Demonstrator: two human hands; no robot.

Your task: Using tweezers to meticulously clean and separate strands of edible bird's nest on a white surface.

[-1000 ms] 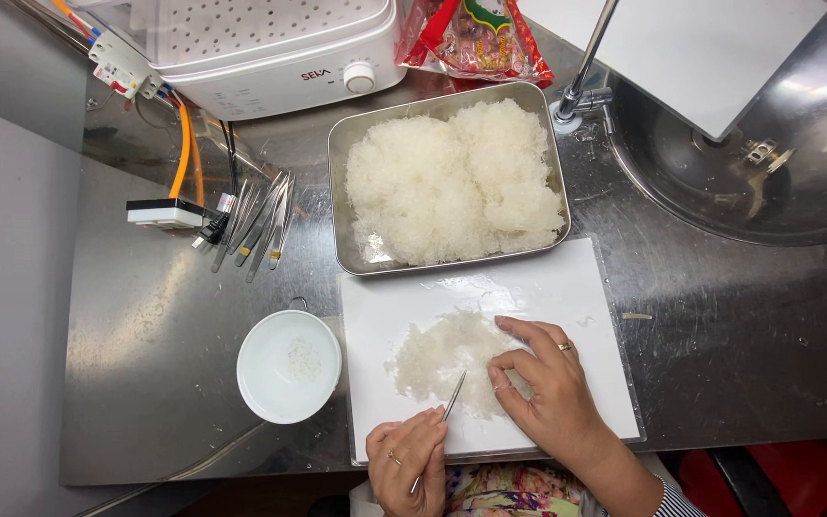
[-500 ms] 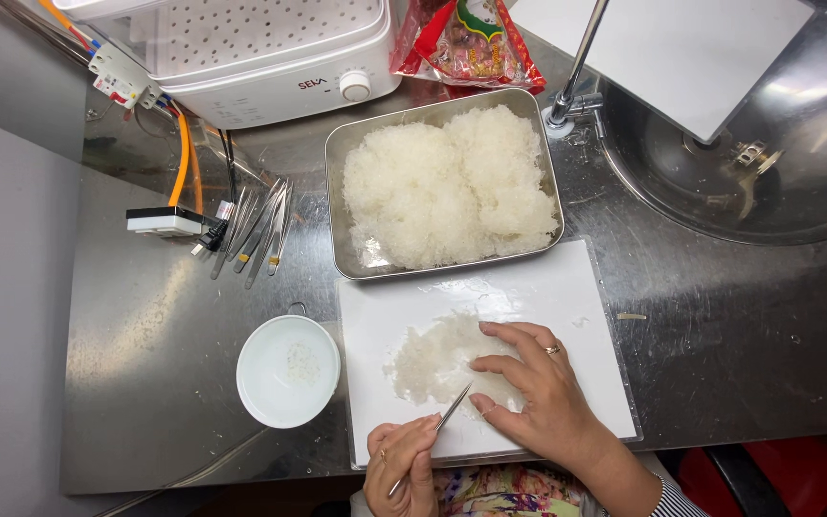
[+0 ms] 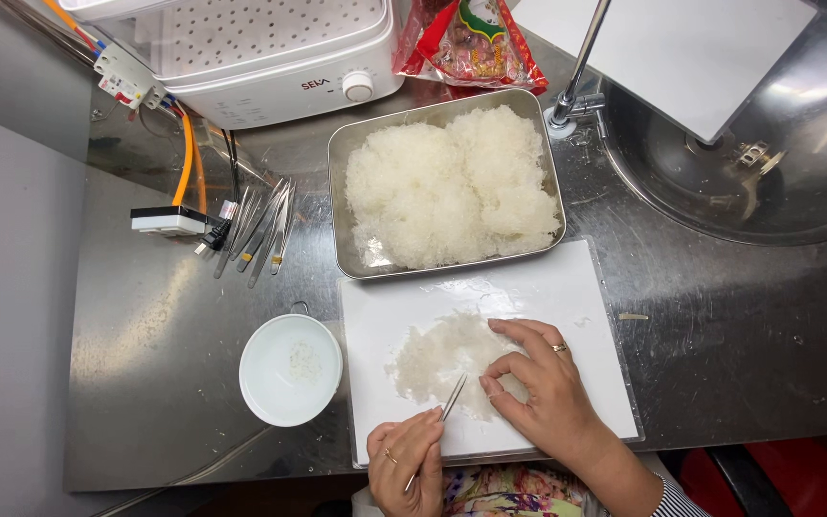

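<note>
Steel counter | tweezers tips touching white flakes beside right fingers

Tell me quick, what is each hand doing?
Left hand: closed, holding metal tweezers.
Right hand: fingers bent, pressing on the white stringy pile, gripping nothing visible.

On a white rectangular cutting board, the left hand pinches slim metal tweezers whose tips point into a flat patch of translucent white strands. The right hand rests its fingertips on that patch. Just left stands a small white bowl; behind, a heaped rectangular steel tray.
</note>
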